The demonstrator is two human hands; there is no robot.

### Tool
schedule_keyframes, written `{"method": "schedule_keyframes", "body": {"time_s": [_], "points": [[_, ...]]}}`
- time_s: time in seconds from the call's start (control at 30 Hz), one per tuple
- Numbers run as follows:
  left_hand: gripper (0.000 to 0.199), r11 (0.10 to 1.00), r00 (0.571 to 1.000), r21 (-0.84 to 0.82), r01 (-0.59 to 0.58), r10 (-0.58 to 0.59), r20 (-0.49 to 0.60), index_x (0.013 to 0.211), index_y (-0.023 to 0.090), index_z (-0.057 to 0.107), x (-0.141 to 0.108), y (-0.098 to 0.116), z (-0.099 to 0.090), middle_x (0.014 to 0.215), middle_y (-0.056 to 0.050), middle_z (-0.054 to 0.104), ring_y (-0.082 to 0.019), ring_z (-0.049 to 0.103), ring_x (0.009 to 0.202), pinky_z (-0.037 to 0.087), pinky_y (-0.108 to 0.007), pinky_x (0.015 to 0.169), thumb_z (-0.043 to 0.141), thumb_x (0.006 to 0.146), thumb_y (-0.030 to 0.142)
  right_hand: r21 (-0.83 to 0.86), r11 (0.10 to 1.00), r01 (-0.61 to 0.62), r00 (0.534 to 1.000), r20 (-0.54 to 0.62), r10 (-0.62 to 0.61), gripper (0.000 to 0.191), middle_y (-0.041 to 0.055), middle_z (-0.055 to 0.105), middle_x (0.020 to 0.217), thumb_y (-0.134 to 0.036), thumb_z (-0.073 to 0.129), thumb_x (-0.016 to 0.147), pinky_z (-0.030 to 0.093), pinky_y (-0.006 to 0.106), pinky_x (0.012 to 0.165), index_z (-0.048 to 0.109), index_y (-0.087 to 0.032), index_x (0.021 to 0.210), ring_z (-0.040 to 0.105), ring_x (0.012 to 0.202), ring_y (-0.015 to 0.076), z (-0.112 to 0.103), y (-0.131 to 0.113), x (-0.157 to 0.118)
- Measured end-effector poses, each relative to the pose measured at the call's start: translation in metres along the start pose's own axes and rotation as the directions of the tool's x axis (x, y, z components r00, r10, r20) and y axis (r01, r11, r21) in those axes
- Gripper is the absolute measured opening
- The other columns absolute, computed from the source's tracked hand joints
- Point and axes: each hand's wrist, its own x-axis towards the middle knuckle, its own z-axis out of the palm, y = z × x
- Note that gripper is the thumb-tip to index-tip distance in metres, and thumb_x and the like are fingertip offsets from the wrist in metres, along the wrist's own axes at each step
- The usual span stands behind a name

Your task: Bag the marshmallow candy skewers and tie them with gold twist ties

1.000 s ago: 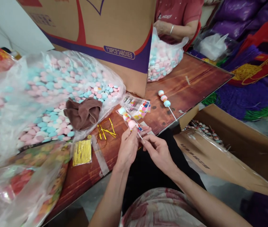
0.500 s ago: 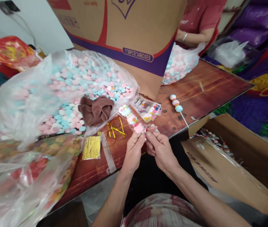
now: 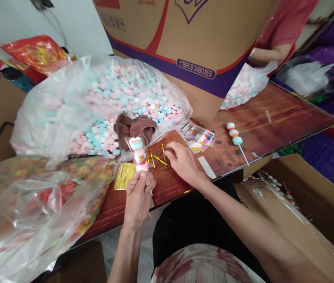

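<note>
Over to the gold ties (image 3: 158, 158) goes my right hand (image 3: 182, 160), hold unclear; my left hand (image 3: 139, 188) alone grips the wrapped marshmallow stick (image 3: 139, 154).

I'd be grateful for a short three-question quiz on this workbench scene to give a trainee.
1. Multiple choice: which hand holds the wrapped candy skewer? A) right only; B) left only; C) both.
2. True or false: the right hand is right by the loose gold strips on the table.
3. Fill in the blank: the candies in the big clear bag are mainly pink, white and ____.

Key: 1. B, the left hand; 2. True; 3. blue.
</note>
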Motion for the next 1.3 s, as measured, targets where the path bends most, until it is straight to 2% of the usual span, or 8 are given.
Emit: {"method": "schedule_keyframes", "body": {"time_s": [0.23,0.33,0.5,0.57,0.67,0.8,1.03,1.3], "points": [[0.024,0.999,1.0,-0.046,0.011,-0.01,0.006,0.082,0.018,0.051,0.003,-0.011,0.003,0.062,0.006,0.036,-0.004,0.026,0.051,0.024,-0.016,0.047,0.071,0.083,0.03,-0.213,0.97,-0.117,0.991,0.041,0.129,0.003,0.0056,0.067,0.09,-0.02,0.062,0.086,0.042,0.032,0.071,0.065,-0.021,0.087,0.061,0.084,0.0218,0.028,0.002,0.047],[0.026,0.997,1.0,-0.071,-0.004,0.004,-0.009,0.081,0.019,0.049,0.006,-0.011,0.004,0.063,0.006,0.04,-0.004,0.025,0.049,0.023,-0.016,0.046,0.072,0.082,0.03,-0.057,0.993,-0.103,0.994,-0.025,0.102,0.01,0.0015,0.065,0.076,-0.018,0.063,0.084,0.041,0.03,0.07,0.061,-0.02,0.074,0.06,0.075,0.0185,0.03,0.012,0.051],[0.026,0.997,0.998,-0.056,0.047,-0.049,-0.049,0.081,0.017,0.053,0.013,-0.012,0.011,0.069,0.003,0.049,-0.002,0.025,0.048,0.02,-0.015,0.044,0.075,0.078,0.031,0.325,0.945,0.041,0.941,-0.332,0.073,0.014,-0.0024,0.059,0.067,-0.026,0.06,0.085,0.043,0.027,0.065,0.056,-0.02,0.074,0.055,0.063,0.0131,0.011,0.031,0.038],[0.026,0.998,0.997,-0.042,0.038,-0.041,-0.064,0.078,0.016,0.053,0.016,-0.016,0.015,0.069,0.003,0.051,-0.001,0.024,0.047,0.018,-0.015,0.043,0.075,0.077,0.031,0.515,0.857,0.022,0.915,-0.357,0.191,0.015,-0.0045,0.056,0.061,-0.03,0.062,0.084,0.043,0.025,0.056,0.055,-0.02,0.075,0.053,0.055,0.0114,0.0,0.032,0.025],[0.023,0.999,0.995,0.04,-0.016,0.02,-0.094,0.08,0.016,0.052,0.018,-0.024,0.023,0.067,0.003,0.051,-0.001,0.025,0.046,0.017,-0.016,0.043,0.07,0.079,0.031,0.801,0.592,-0.089,0.893,-0.199,0.404,0.021,-0.0036,0.06,0.061,-0.033,0.072,0.076,0.045,0.022,0.049,0.057,-0.019,0.077,0.058,0.052,0.0111,-0.011,0.022,-0.001],[0.019,0.987,0.988,0.144,-0.065,0.083,-0.127,0.092,0.022,0.048,0.016,-0.037,0.036,0.068,0.005,0.053,-0.004,0.036,0.049,0.022,-0.015,0.045,0.063,0.082,0.027,0.914,0.369,-0.169,0.885,-0.025,0.465,0.025,-0.0024,0.066,0.067,-0.03,0.079,0.068,0.056,0.025,0.06,0.06,-0.019,0.081,0.066,0.06,0.0128,-0.01,0.003,-0.03],[0.015,0.986,0.995,0.136,-0.095,0.1,-0.025,0.082,0.02,0.05,0.01,-0.046,0.05,0.068,0.005,0.049,-0.005,0.037,0.052,0.026,-0.017,0.047,0.064,0.076,0.02,0.722,0.684,-0.103,0.894,-0.234,0.382,0.013,-0.0015,0.066,0.074,-0.025,0.074,0.075,0.052,0.026,0.068,0.064,-0.019,0.079,0.062,0.068,0.0135,0.001,0.002,-0.053],[0.012,0.967,0.988,0.212,-0.137,0.118,0.102,0.083,0.02,0.054,0.004,-0.055,0.058,0.073,0.003,0.05,-0.007,0.04,0.058,0.035,-0.019,0.054,0.065,0.081,0.023,0.552,0.828,-0.094,0.933,-0.241,0.267,0.02,-0.0016,0.058,0.069,-0.031,0.058,0.09,0.044,0.026,0.064,0.061,-0.019,0.074,0.054,0.066,0.0135,-0.01,0.02,-0.065]]}}
